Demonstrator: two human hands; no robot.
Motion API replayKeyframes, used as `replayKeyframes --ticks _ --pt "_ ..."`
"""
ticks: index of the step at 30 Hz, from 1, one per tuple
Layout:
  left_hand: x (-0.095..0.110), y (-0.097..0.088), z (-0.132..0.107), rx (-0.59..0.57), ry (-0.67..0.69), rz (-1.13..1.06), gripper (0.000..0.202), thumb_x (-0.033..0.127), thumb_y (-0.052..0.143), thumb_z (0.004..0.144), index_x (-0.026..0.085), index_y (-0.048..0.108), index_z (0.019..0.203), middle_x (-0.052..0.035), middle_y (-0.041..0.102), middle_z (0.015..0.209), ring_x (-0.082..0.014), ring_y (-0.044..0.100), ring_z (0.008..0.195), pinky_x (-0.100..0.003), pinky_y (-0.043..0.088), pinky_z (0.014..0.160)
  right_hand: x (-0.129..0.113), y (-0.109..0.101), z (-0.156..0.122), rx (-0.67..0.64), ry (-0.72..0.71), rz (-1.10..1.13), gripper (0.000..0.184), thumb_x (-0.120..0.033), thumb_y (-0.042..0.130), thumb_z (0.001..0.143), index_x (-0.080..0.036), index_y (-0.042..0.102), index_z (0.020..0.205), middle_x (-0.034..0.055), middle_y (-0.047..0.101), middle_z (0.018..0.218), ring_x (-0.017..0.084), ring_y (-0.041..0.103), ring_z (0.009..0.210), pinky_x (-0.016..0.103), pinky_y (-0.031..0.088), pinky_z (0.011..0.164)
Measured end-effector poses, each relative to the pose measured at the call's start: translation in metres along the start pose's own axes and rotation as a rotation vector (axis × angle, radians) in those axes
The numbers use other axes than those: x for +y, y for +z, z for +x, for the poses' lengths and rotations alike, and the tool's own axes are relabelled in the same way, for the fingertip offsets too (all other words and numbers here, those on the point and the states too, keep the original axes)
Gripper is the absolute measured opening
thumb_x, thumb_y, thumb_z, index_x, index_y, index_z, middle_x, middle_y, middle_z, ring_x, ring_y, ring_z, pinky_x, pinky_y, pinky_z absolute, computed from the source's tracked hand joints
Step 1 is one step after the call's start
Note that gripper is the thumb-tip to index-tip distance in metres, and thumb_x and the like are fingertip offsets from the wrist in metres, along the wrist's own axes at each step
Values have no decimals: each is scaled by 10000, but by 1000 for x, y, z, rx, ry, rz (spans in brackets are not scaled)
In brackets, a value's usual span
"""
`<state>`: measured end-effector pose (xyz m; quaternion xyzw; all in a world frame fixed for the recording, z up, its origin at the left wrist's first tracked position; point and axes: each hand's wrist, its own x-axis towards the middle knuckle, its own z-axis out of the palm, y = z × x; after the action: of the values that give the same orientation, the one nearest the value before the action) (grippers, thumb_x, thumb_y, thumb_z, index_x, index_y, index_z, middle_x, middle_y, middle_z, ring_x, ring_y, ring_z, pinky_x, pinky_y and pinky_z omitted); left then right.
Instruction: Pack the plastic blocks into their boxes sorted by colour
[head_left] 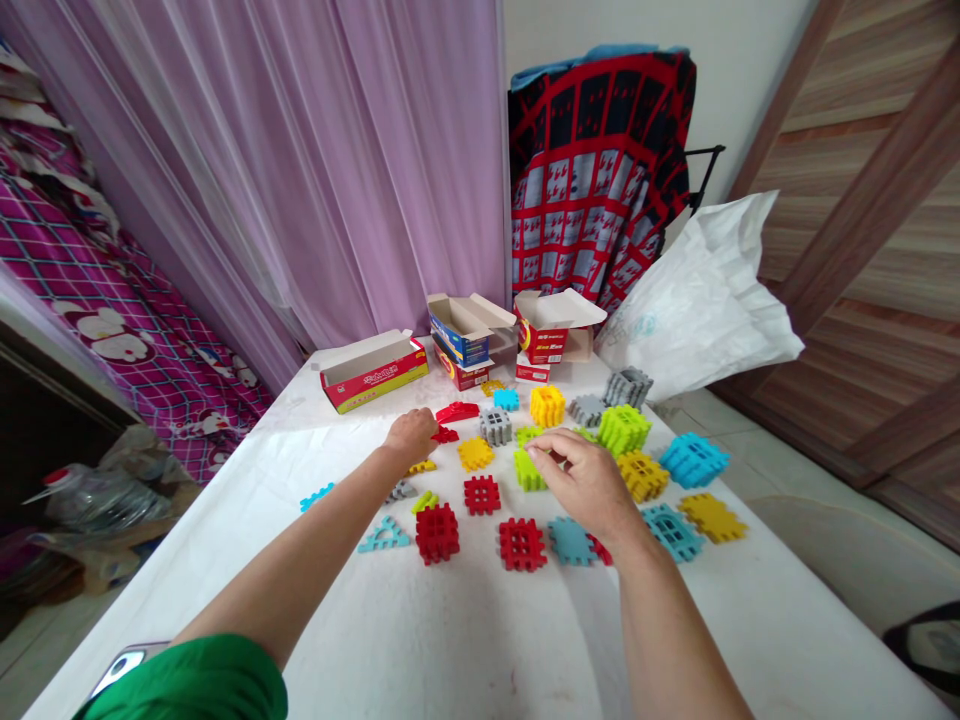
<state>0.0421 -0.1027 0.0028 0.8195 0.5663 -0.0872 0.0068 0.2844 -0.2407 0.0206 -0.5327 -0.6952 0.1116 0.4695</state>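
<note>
Right now both your hands are over the middle of the frame, working among toothed plastic pieces spread on the white-covered table [420,640]. Your left hand [409,433], left of centre, is curled with its fingertips right at a small red piece [447,435]; a long red piece [457,411] lies just above it. The back of that hand hides the grip, so you can't be read as holding or merely touching.

Your right hand [589,478], right of centre, has thumb and forefinger close together at the upper edge of a lime-green piece [529,472]; whether they pinch it, I cannot tell. A lime-green stack [624,429] stands beyond that hand to the right, with a blue stack [695,459] further right and a red stack [437,533] lower, left of centre.

My judgement is that you're at the step of picking up or placing single pieces, with many already grouped by colour. The next move seems to call for a firm fingertip hold on one toothed edge, keeping your right wrist clear of the neighbouring pieces.
</note>
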Motion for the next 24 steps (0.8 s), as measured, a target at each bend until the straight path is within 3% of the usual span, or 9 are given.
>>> replayKeyframes --ticks 7,14,18,24 --pt "-2 -4 -5 2 19 -23 347 396 576 907 196 583 1190 -86 594 1243 -209 599 1076 -439 520 912 -1 0 0 -1 2 -1 207 -280 518 865 -209 698 791 55 728 836 181 669 743 286 500 718" --pt "-32 -9 -19 -14 -112 -92 342 397 566 913 193 584 1186 -87 598 1235 -204 602 1063 -439 523 908 0 1 0 -8 26 15 224 -303 511 862 -207 700 791 61 728 845 183 662 752 297 498 742" --pt "-44 -4 -21 -78 -193 -158 336 401 563 915 197 587 1181 -81 608 1213 -194 613 1031 -419 533 885 -1 3 0 -14 38 14 223 -307 510 855 -208 699 789 59 729 841 183 656 752 301 491 743" --pt "-43 11 -16 -86 -216 -264 341 401 565 913 195 584 1185 -83 604 1222 -197 610 1040 -423 532 888 -6 5 -3 -21 102 45 217 -337 520 834 -211 696 848 58 735 848 176 646 684 298 499 695"
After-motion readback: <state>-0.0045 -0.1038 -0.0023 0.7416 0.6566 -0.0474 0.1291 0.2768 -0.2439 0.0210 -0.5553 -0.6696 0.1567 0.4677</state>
